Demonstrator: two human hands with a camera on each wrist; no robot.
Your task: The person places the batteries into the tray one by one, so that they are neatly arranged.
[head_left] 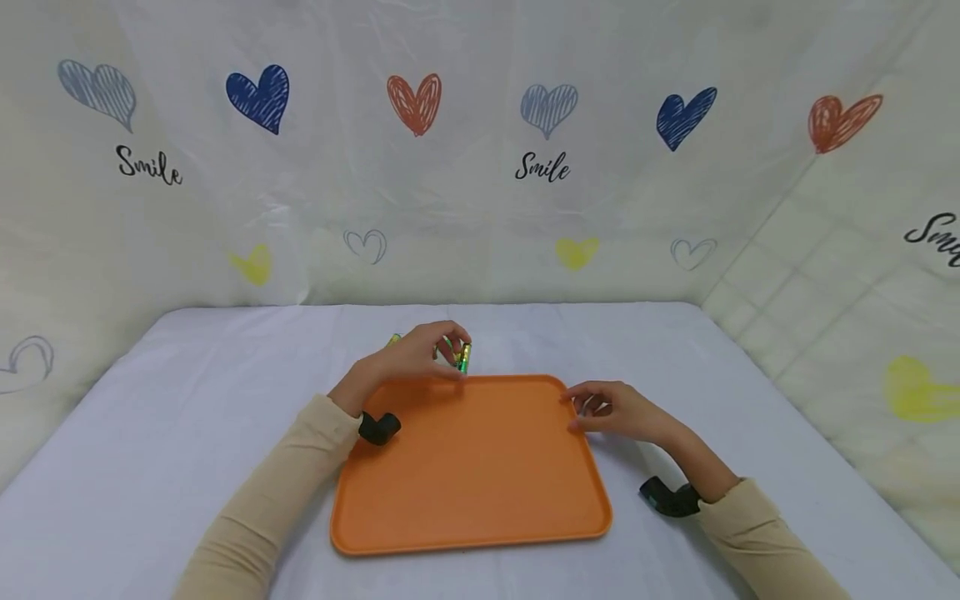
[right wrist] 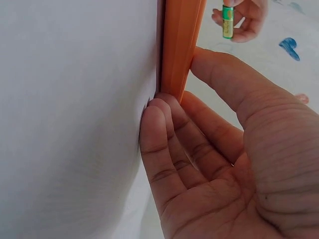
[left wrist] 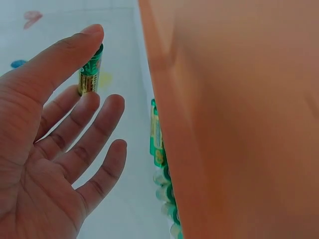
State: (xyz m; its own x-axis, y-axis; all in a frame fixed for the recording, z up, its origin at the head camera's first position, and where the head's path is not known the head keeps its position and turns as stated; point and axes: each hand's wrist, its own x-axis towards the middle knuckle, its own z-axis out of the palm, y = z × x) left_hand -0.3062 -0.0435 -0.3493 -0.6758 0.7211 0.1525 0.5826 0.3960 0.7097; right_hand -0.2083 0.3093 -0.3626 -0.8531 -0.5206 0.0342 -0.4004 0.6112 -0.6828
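The left hand (head_left: 416, 354) has its thumb and forefinger clamped on one green and gold battery (head_left: 464, 358), gripping it near one end, while its other three fingers are spread apart and curve away from it. That battery sits at the fingertips, just beyond the far rim of an orange tray (head_left: 472, 467) as the head camera sees it. More batteries (left wrist: 157, 132) (only partly visible, so I cannot count them) show close by the same hand; in the left wrist view they run in a row along the tray's edge, past the fingertips, some lying lengthwise and others showing their round ends.

The right hand (head_left: 615, 408) is at the far right corner of the tray and pinches its rim, thumb on one side and bent fingers on the other. The tray's bare surface stretches from that hand across to below the left wrist, on a white-covered counter (head_left: 112, 500). Each wrist wears a dark device (head_left: 379, 429), just behind the hand and against the end of a beige sleeve (head_left: 281, 492).

Well beyond both hands hangs a pale backdrop (head_left: 322, 175), printed with blue, red and yellow hearts (head_left: 258, 98) and the word "Smile" (head_left: 542, 167) in black script.
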